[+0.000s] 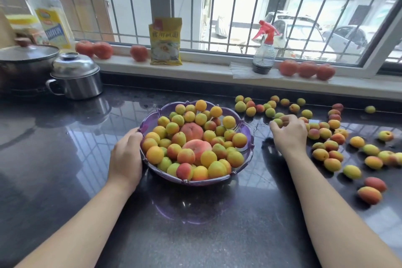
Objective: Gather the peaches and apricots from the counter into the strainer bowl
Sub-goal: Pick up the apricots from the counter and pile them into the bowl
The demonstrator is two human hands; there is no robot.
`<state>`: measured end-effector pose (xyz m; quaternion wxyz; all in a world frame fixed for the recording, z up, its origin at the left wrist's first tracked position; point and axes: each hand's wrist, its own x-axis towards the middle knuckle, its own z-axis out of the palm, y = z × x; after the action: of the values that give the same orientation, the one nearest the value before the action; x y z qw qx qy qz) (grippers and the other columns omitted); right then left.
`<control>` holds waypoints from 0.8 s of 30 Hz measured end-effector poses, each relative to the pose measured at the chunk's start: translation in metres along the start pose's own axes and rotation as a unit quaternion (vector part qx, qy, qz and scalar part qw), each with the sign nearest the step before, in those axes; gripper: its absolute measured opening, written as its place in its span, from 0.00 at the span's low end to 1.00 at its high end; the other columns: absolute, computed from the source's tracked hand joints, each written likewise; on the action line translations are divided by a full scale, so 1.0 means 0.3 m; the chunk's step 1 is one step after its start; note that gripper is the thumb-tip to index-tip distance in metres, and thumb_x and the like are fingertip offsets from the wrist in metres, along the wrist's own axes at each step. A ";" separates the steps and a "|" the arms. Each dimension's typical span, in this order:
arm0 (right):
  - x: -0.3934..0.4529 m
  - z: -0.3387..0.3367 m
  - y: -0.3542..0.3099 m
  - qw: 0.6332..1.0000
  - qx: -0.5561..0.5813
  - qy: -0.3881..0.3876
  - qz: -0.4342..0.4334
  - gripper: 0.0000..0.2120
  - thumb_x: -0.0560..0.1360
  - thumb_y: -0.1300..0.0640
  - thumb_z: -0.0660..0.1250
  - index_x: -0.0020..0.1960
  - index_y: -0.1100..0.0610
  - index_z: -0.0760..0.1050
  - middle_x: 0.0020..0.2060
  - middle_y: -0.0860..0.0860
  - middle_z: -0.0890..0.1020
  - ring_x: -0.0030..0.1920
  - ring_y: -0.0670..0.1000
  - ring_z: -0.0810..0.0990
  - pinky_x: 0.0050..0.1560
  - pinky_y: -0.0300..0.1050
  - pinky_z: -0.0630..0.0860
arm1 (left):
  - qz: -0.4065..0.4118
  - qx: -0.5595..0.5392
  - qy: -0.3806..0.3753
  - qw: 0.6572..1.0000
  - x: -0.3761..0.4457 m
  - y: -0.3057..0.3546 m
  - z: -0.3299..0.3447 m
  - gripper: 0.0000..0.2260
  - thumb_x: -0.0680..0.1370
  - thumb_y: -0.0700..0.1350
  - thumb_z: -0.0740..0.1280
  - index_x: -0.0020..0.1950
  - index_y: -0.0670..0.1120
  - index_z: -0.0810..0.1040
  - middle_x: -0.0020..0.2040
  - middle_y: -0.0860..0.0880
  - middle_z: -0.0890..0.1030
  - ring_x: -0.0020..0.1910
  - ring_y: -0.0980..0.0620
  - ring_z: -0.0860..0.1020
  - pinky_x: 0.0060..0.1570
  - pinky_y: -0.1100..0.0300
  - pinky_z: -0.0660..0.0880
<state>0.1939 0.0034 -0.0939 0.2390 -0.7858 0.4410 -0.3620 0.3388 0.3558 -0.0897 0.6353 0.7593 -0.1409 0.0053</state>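
Only one readable label here

The yellow packet point(165, 41) on the windowsill is showing "食用纯碱" in red, though the last two characters are looking fuzzy. The oil bottle point(50, 13) label is blurring out, so nothing's reading there.

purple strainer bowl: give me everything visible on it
The strainer bowl is translucent purple, plastic by the look, with a scalloped, petal-like rim. It sits upright on the dark glossy counter, mid-frame, casting a purple reflection in front of it. It is heaped above the rim with small yellow-orange apricots and two larger peaches. The left hand grips its left rim; the right hand is apart, on loose fruit.
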 end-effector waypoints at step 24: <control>-0.192 -0.102 -0.374 0.933 0.011 -0.245 -0.262 0.13 0.76 0.48 0.73 0.60 0.47 0.81 0.46 0.43 0.78 0.48 0.47 0.77 0.48 0.44 0.76 | 0.001 0.004 0.010 1.000 0.006 -0.011 0.000 0.19 0.75 0.55 0.55 0.45 0.45 0.80 0.42 0.49 0.83 0.47 0.49 0.78 0.50 0.52 0.74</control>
<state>0.2081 0.1073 -0.0176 0.2454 -0.9349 0.1434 -0.2126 0.3414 0.3559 -0.0925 0.6335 0.7616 -0.1355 0.0137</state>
